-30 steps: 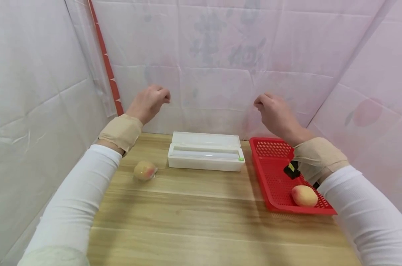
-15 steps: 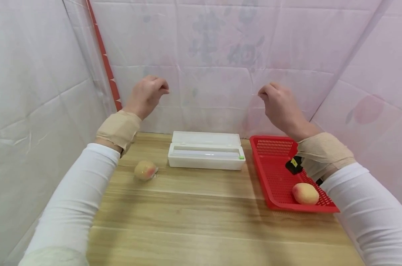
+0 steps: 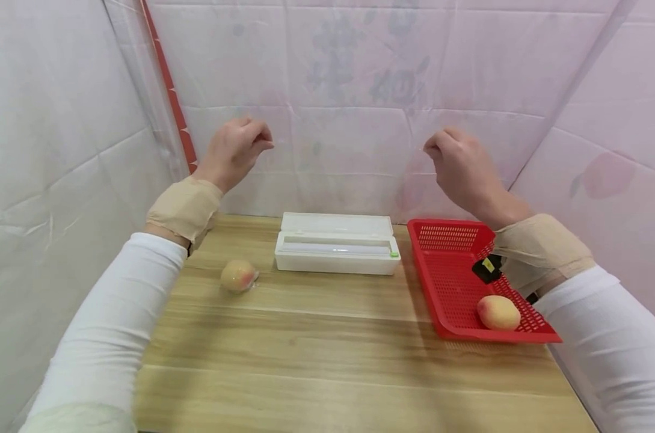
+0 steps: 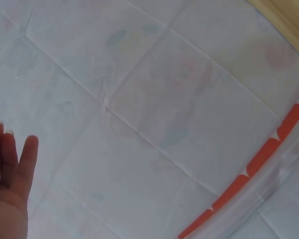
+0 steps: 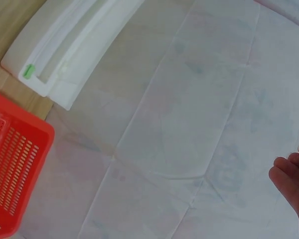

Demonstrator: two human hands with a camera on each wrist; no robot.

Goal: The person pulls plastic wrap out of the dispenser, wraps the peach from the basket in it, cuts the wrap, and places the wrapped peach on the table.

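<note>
Both hands are raised apart in front of the back wall, fingertips pinched. My left hand and right hand appear to pinch the two sides of a sheet of clear plastic wrap, so transparent that its outline can barely be made out. Below and between them stands a white plastic wrap box, lid raised, with a pale roll inside and a green slider at its right end. A peach in shiny clear film lies on the table under the left hand. Another peach sits in the red basket beneath the right arm.
The wooden table is enclosed by pale printed sheeting at the back and sides. A red strip runs down the back left corner. Partly over the basket hangs a black device with a yellow label, at the right wrist.
Both hands have risen. The right hand has also shifted slightly right and the left slightly left, widening the gap. Fingers stay pinched; box, basket and peaches stand as before.
</note>
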